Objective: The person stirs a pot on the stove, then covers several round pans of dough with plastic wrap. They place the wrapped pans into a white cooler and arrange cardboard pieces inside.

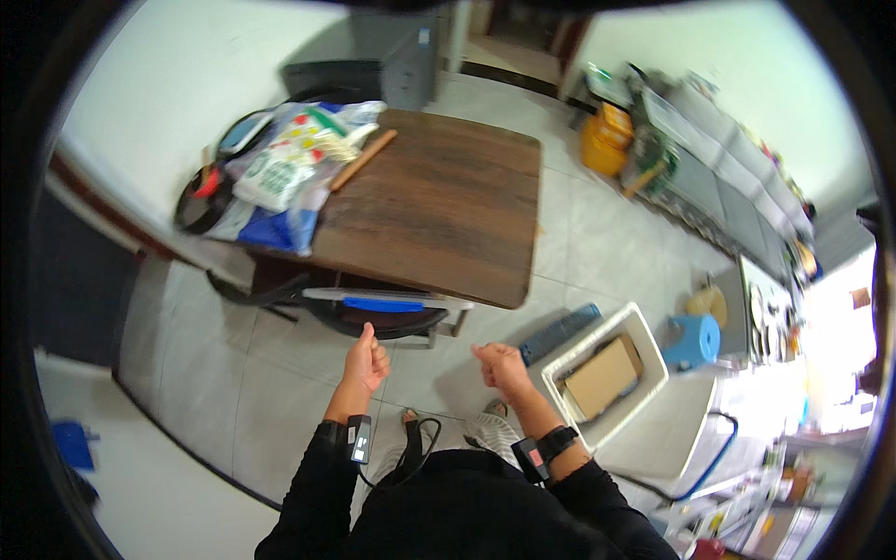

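Observation:
My left hand (pixel 367 360) hangs in the air before the near edge of a brown wooden table (pixel 448 203), fingers curled and thumb up. Nothing shows in it. Just beyond it, a pale plastic piece with a blue strip (pixel 383 305) lies on a dark chair (pixel 378 325) pushed against the table. My right hand (pixel 500 364) is also curled, its thumb pointing left, with nothing visible inside. To its right stands a white foam box (pixel 647 350) with a piece of cardboard (pixel 603 378) in it. A wooden rolling pin (pixel 364 161) rests on the table beside plastic packages (pixel 273 178).
A dark blue crate (pixel 560 332) stands between the table and the foam box. Farther right are a blue stool (pixel 693 339) and a grey sofa (pixel 728 189). A yellow bucket (pixel 603 148) stands near the sofa's far end. A dark grey cabinet (pixel 406 77) is behind the table.

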Demonstrator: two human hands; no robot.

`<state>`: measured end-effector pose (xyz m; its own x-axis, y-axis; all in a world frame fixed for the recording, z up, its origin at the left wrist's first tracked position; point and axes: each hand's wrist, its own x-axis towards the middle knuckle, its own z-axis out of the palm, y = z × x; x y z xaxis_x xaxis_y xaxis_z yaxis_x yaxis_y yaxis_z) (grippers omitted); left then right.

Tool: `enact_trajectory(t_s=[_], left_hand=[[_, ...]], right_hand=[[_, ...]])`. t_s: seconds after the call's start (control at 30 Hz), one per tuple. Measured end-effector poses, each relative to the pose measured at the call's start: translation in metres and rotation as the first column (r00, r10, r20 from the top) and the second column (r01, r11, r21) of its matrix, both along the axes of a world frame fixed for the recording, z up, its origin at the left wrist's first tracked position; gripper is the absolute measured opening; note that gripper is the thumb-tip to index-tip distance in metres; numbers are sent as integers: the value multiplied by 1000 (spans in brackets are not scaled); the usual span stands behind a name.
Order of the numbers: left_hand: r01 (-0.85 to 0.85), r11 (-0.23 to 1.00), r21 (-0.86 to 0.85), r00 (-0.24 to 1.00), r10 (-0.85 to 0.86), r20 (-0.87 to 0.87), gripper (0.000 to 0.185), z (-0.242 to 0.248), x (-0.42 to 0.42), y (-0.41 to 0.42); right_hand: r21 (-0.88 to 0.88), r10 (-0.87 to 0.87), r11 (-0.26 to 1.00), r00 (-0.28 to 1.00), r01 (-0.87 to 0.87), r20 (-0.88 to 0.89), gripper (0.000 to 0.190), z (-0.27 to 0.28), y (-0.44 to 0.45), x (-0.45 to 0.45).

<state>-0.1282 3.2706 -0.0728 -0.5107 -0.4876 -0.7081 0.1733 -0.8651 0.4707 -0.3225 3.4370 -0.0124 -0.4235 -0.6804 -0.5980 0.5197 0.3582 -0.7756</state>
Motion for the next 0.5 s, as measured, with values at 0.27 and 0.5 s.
enact_trajectory(t_s=[0.27, 0.5], left_hand=[[441, 897, 39, 898, -441, -4, 47, -7, -178, 46], [482, 865, 140, 867, -494, 69, 48, -37, -339, 89]], right_hand=[[152, -510, 855, 857, 496, 73, 46, -10, 108, -105], [47, -452, 891, 872, 452, 189, 43, -28, 156, -216]])
